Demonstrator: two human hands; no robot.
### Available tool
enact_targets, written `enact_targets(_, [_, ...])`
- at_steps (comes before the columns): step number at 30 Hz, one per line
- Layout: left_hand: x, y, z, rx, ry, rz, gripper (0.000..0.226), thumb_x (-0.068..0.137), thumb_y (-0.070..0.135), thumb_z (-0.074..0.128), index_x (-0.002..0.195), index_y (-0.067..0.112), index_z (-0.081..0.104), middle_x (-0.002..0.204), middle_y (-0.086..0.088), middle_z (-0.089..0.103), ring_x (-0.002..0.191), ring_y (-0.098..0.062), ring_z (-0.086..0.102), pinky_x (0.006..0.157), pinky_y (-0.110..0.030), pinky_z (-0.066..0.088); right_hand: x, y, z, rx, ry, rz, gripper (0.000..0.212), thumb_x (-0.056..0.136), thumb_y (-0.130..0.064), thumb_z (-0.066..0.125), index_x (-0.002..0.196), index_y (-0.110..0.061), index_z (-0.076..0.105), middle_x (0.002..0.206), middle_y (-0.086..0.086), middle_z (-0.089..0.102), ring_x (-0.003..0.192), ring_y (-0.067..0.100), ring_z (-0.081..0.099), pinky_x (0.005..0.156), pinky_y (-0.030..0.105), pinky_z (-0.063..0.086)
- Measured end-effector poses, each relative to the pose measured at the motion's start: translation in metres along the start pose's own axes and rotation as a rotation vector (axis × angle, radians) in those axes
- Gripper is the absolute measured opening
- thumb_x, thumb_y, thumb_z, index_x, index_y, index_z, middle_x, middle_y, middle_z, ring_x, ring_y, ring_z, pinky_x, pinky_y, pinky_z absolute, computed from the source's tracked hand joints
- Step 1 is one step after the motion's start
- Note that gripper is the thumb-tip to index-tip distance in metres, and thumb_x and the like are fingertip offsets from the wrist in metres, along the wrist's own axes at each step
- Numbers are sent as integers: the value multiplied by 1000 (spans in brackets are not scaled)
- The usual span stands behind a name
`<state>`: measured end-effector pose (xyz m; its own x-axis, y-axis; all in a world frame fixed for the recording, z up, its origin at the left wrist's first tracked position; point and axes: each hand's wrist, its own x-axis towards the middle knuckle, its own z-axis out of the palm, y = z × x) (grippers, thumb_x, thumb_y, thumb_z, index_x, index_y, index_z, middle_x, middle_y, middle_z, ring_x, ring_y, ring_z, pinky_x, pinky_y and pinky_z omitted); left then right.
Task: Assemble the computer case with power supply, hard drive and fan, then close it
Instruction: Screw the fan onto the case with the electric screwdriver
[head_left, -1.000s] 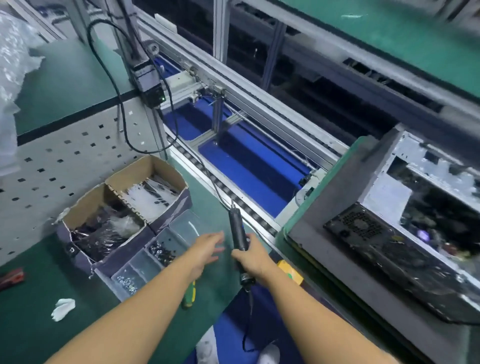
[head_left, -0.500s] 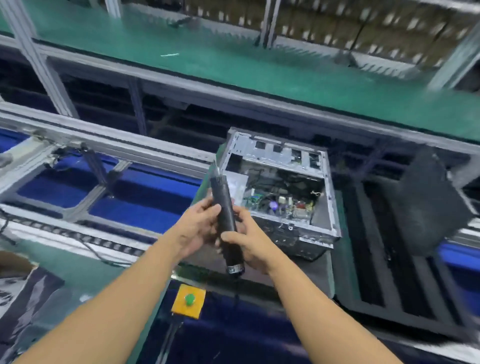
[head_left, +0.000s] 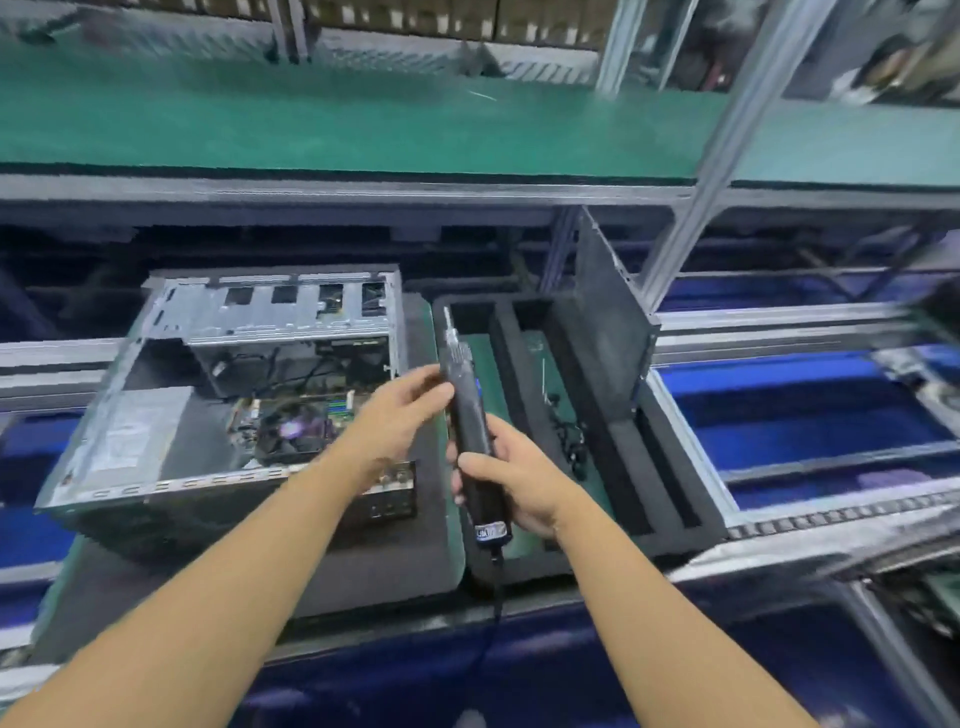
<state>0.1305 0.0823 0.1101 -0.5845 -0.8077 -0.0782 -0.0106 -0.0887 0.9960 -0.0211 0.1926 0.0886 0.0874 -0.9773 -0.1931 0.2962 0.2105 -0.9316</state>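
At far left, the open computer case (head_left: 223, 405) lies on its side on a dark foam mat (head_left: 405, 561), its inside facing up at me. A grey power supply (head_left: 130, 441) sits in its near left corner, and a black fan (head_left: 293, 431) sits on the board near the middle. I cannot make out a hard drive.

Just right of the case, my left hand (head_left: 402, 415) pinches the upper barrel of a black electric screwdriver (head_left: 470, 431), which points up and away from me. My right hand (head_left: 519, 483) wraps around the lower barrel, and the cord (head_left: 496, 587) hangs below.

Further right is a black foam tray (head_left: 670, 493), with a dark side panel (head_left: 608, 338) standing on edge in it.

In my judgement, I should steady the bit with my left fingers, keep the tool square to the screw hole, and hold the cord clear of the open case.
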Motion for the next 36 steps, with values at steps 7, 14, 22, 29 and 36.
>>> enact_targets(7, [37,-34,67,168,93,-112,27,96,1,53,112,18,64,107,6,72,93,-2,69,77,-11,50,-23,18,-85,61,255,73,77,77,-26,82,141,-8,44,92,10,64,71,21,61,66,37,54])
enact_targets(14, [63,-114,82,855,-37,-278,28,92,-1,47,110,15,63,112,1,65,99,-21,61,86,-29,49,-39,65,-135,44,396,107,47,85,-13,76,128,-12,56,92,9,63,71,20,58,65,35,56])
enact_targets(22, [104,-156,92,1798,-347,0,24,86,9,60,101,27,62,101,6,66,100,-22,53,74,-32,27,-30,106,-156,-53,467,180,35,86,-15,74,114,-6,55,90,6,63,71,20,58,70,38,57])
enact_targets(29, [129,-177,108,1961,-603,-110,13,85,13,63,89,25,62,87,5,69,84,-21,62,85,-35,28,-27,114,-163,-109,462,183,23,88,-14,71,105,-9,57,75,-2,64,65,18,59,69,35,59])
enact_targets(36, [122,-193,124,1863,-814,-146,38,83,47,73,112,24,63,112,-1,68,104,-25,66,85,-33,37,-25,113,-166,-134,468,172,22,86,-21,70,105,-17,59,70,4,64,62,19,62,79,43,63])
